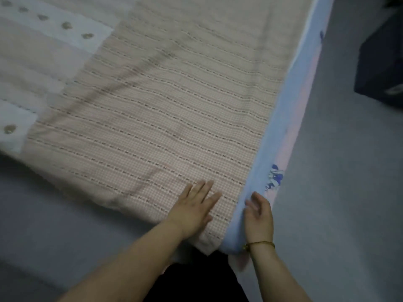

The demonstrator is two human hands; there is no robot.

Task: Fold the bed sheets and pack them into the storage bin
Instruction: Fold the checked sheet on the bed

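Note:
A beige checked sheet [165,110] with dotted stripes lies spread flat, its near corner pointing toward me. Under its right edge a light blue and pink sheet [290,118] shows as a long strip with a blue floral print. My left hand [194,210] presses flat on the beige sheet close to that corner, fingers straight. My right hand [258,216] rests against the blue edge beside it, fingers loosely extended, a thin gold bracelet on the wrist.
A white and beige quilt [39,53] with heart shapes lies beneath at the upper left. Grey floor [340,171] runs along the right and lower left. A dark navy box [383,66] stands at the far right edge.

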